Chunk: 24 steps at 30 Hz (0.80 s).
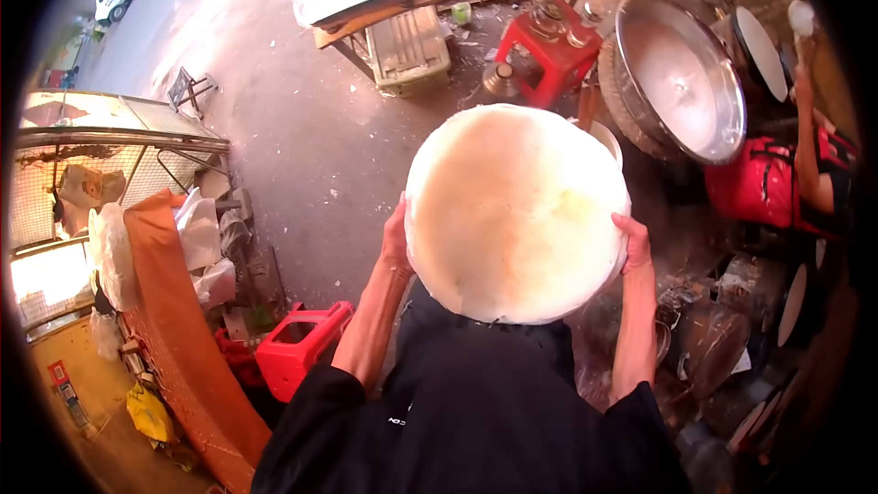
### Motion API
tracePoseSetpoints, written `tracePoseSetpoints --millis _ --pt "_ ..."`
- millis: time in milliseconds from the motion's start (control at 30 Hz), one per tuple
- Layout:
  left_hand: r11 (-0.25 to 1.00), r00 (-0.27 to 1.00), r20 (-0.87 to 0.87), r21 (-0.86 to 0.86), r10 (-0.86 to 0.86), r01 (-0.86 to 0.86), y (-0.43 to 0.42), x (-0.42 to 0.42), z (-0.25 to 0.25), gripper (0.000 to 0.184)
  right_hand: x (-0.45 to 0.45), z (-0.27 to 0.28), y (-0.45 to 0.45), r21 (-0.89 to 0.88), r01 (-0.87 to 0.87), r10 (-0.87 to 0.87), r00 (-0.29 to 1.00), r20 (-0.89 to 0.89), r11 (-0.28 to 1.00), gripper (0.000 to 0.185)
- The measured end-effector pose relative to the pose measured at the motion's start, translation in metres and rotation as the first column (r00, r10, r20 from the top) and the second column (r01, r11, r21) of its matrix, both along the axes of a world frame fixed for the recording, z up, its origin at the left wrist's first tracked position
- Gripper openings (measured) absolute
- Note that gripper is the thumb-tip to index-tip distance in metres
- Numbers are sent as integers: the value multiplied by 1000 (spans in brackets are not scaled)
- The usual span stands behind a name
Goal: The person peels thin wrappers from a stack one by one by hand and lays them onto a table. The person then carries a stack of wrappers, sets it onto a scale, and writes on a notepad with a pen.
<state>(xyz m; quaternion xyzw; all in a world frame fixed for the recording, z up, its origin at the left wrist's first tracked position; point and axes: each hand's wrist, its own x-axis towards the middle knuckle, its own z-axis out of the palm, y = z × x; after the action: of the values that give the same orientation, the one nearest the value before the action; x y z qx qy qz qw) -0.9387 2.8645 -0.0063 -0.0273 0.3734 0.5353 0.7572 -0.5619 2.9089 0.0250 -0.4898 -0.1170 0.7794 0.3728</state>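
A large round whitish disc (517,210) with a tan tint is held up in front of my dark shirt. My left hand (397,236) grips its left edge, the fingers mostly hidden behind it. At the right edge my right hand (635,243) closes on the rim, with the thumb on the near side. Whether the disc is one sheet or a stack I cannot tell.
A tilted metal bowl (681,78) of pale batter-like stuff stands at upper right, near a red stool (549,50). Beyond is a cluttered table (402,5). An orange-covered surface (169,311) and a red stool (297,348) lie left. Another person's arm (807,137) shows far right.
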Motion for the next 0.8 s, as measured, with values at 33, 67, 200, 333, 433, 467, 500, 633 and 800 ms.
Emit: tracePoseSetpoints --millis 33,67,200,333,433,467,500,633,800 --pt "1000 1000 25 3 9 -9 8 -19 -2 56 -18 -1 19 2 -11 11 1000 4 1000 60" --pt "999 999 38 32 34 -35 17 -35 -2 54 -36 -1 37 16 -38 38 999 -4 999 60" --pt "980 984 -12 90 179 -177 64 -88 10 53 -109 19 125 84 -143 143 990 8 986 60" --pt "953 958 -82 159 273 -258 120 -139 3 53 -172 14 218 127 -280 284 959 -20 952 61" --pt "922 940 -51 221 336 -318 182 -186 10 52 -230 26 304 212 -368 376 927 6 905 61" --pt "911 934 -55 247 353 -330 196 -204 8 52 -252 26 327 242 -402 414 910 5 883 61" --pt "892 920 -52 271 389 -361 218 -221 6 50 -273 21 356 234 -432 443 897 6 871 61" --pt "893 904 -147 282 402 -351 324 -260 8 50 -321 -2 472 216 -444 467 882 -66 869 61" --pt "906 924 -99 261 369 -333 422 -317 -20 54 -372 -17 589 239 -542 573 815 -85 806 58"
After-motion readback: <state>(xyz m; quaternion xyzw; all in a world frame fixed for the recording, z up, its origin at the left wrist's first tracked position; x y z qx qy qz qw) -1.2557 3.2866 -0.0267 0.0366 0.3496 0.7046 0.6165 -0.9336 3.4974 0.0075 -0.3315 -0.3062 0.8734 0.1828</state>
